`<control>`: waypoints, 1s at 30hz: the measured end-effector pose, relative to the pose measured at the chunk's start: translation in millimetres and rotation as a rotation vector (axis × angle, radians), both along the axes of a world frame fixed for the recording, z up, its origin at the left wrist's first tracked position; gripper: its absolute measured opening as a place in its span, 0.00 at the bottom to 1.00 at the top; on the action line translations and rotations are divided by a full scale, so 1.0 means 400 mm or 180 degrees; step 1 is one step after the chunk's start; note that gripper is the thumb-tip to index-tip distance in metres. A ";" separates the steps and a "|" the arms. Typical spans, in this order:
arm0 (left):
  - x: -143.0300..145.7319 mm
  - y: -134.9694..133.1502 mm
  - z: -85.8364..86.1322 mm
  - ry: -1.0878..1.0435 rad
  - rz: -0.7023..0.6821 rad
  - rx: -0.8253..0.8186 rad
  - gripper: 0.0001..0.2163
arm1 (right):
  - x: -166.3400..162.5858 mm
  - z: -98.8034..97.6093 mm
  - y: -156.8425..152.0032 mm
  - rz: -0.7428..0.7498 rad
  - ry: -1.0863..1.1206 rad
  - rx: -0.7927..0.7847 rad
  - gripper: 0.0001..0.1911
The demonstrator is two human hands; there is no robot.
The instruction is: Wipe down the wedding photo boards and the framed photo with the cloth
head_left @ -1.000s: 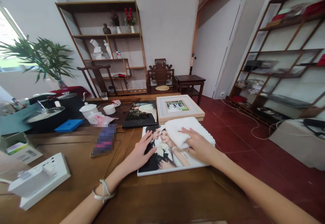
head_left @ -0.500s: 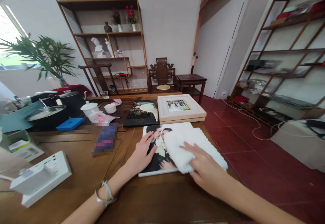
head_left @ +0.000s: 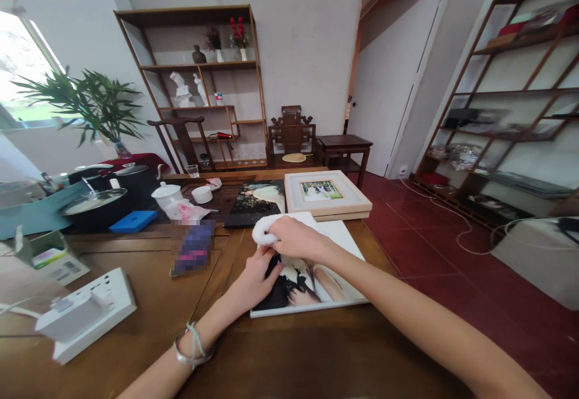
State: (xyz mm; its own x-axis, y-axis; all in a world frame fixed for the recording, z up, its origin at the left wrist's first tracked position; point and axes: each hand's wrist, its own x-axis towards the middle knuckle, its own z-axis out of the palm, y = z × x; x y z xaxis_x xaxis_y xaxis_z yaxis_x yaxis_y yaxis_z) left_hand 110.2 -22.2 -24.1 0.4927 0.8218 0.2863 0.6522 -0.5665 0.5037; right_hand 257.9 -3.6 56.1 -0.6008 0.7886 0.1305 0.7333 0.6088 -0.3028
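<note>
A photo panel [head_left: 341, 290] with a picture of a couple lies flat on the wooden table in front of me. My left hand [head_left: 259, 278] rests on the panel's left side, its fingers stretched out over the picture. A white cloth [head_left: 262, 230], fluffy and bunched up, is gripped in my right hand [head_left: 298, 239] at the panel's far left corner. The cloth and right hand hide the upper part of the picture, and the fingertips of my left hand touch or nearly touch the cloth.
Behind the panel lie a dark photo panel [head_left: 239, 209] and a light wooden picture frame [head_left: 365, 203]. To the left are a white power strip [head_left: 117, 302], a small open box [head_left: 67, 266], a blue block [head_left: 133, 221], a white teapot [head_left: 166, 192] and a black pan [head_left: 97, 212].
My right hand has carried the cloth leftward and away from me, from the panel's right side to its far left corner. The left hand stays on the panel's left side.
</note>
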 end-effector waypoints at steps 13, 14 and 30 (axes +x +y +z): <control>-0.004 -0.007 -0.017 0.0193 0.0260 -0.0124 0.20 | 0.235 -0.091 -0.120 -0.0730 0.0005 0.0170 0.12; -0.002 -0.009 -0.019 0.0199 0.0293 -0.0080 0.20 | 0.251 -0.106 -0.132 -0.0771 -0.0039 0.0258 0.12; 0.003 -0.011 -0.022 0.0312 0.0328 -0.0055 0.20 | 0.219 -0.201 -0.171 -0.0261 -0.0481 0.0999 0.12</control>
State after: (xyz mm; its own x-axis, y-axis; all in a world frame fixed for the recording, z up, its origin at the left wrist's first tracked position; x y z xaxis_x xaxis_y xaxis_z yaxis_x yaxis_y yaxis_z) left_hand 111.3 -26.5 -33.1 0.4302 0.8739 0.2263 0.7530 -0.4857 0.4440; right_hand 345.4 -72.0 -24.4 -0.5683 0.7705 0.2886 0.8057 0.5923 0.0052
